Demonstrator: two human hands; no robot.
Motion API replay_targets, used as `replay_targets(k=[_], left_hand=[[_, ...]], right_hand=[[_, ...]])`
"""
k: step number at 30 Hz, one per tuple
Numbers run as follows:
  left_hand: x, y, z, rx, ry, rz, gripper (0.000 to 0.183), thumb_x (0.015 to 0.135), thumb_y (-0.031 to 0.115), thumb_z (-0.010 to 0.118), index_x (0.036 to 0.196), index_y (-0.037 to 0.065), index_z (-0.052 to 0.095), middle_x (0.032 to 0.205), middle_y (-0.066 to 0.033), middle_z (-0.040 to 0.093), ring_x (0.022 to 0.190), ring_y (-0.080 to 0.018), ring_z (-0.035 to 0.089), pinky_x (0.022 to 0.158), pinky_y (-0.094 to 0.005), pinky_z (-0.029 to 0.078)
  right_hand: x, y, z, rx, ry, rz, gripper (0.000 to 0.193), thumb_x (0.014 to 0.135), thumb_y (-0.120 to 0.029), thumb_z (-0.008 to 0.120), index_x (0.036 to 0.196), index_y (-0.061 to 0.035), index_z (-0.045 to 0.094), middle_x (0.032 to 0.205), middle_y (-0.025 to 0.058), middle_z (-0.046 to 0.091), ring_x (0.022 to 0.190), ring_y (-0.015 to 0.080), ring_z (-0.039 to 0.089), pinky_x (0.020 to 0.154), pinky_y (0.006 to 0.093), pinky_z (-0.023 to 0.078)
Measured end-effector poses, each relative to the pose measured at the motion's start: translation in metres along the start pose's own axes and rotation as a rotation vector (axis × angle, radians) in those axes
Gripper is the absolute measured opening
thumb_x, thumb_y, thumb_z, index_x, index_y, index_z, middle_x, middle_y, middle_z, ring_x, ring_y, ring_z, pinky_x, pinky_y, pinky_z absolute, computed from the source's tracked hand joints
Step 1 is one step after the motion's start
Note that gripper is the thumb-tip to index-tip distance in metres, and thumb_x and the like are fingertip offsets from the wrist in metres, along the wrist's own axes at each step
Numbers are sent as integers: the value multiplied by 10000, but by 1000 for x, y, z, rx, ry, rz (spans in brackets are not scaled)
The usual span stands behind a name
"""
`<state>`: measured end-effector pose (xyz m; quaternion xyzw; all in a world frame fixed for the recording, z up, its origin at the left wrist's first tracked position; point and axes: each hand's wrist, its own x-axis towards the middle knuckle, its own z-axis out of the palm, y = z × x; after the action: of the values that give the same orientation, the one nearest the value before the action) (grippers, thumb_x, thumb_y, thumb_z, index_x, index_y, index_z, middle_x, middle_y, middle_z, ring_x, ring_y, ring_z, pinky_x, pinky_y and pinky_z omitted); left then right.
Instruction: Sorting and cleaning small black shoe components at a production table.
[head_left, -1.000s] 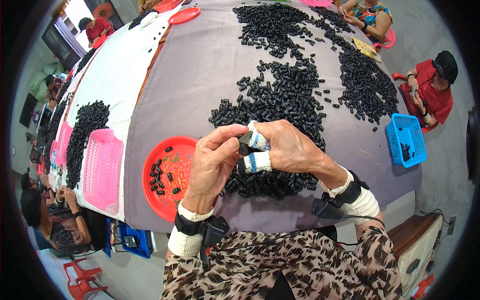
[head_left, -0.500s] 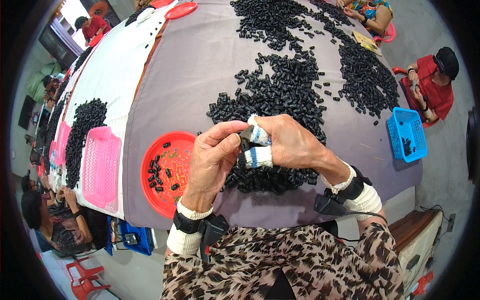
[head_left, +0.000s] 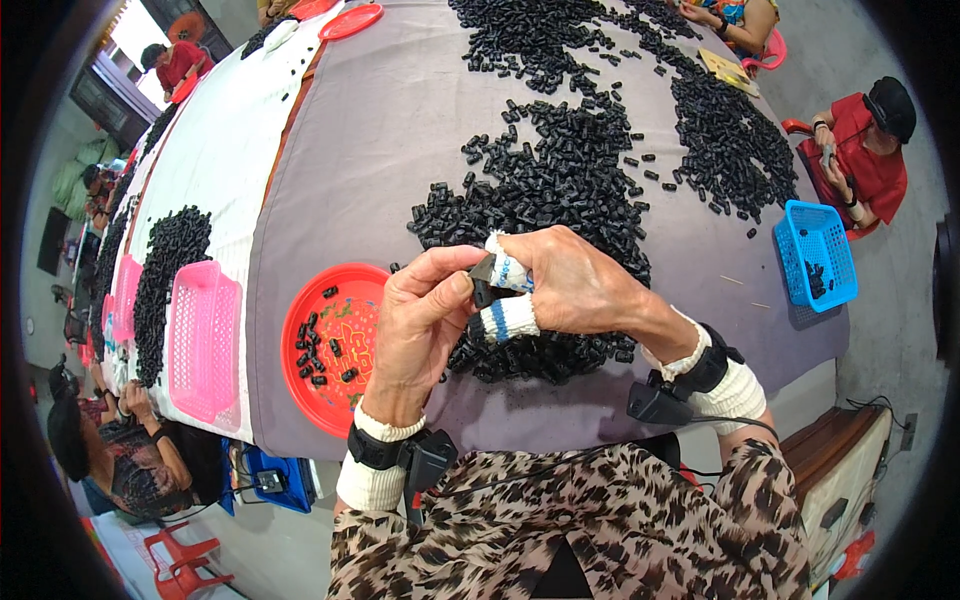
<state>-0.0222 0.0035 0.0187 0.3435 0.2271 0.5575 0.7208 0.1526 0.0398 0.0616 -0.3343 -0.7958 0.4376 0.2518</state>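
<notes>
A grey counter [head_left: 400, 150] is carrying heaps of black pieces [head_left: 570, 170]. Both hands, left hand [head_left: 420, 330] and right hand [head_left: 580, 290], are pinching one small black piece [head_left: 483, 283]; few are lying finished in the red plate [head_left: 335, 350], most remaining.

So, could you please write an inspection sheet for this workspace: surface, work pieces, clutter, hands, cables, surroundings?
Surface: grey-covered table, white cloth on its left part.
Job's things: small black part pinched between both hands; heap of black parts; red plate holding a few parts.
Clutter: pink basket, blue basket.
Grippers: left hand and right hand meet at the part; right fingers taped.
Cables: black wrist devices with a thin cable at the right wrist.
Surroundings: other seated people around the table.
</notes>
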Motion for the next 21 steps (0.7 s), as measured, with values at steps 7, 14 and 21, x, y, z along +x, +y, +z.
replay_targets(k=[7, 14, 21], left_hand=[[-1, -1, -2, 33, 22, -9, 221, 828, 50, 606, 1036, -22, 590, 959, -79, 628, 798, -103, 585, 713, -222, 485], [-2, 1, -1, 35, 41, -20, 219, 825, 52, 611, 1030, -20, 594, 952, -72, 628, 791, -98, 583, 697, -219, 486], [-2, -1, -2, 82, 46, -6, 203, 834, 45, 598, 1026, -22, 594, 955, -72, 627, 808, -106, 587, 719, -227, 484]], right_hand=[[-1, 3, 1, -34, -15, 5, 385, 672, -316, 710, 746, 30, 558, 645, 154, 586, 597, 283, 587, 574, 365, 445], [0, 4, 3, -42, -13, -6, 387, 694, -318, 696, 731, 32, 534, 625, 165, 571, 578, 303, 576, 555, 378, 435], [-1, 6, 5, -46, -27, -26, 357, 719, -295, 674, 727, 31, 527, 617, 167, 561, 587, 317, 578, 555, 385, 432]])
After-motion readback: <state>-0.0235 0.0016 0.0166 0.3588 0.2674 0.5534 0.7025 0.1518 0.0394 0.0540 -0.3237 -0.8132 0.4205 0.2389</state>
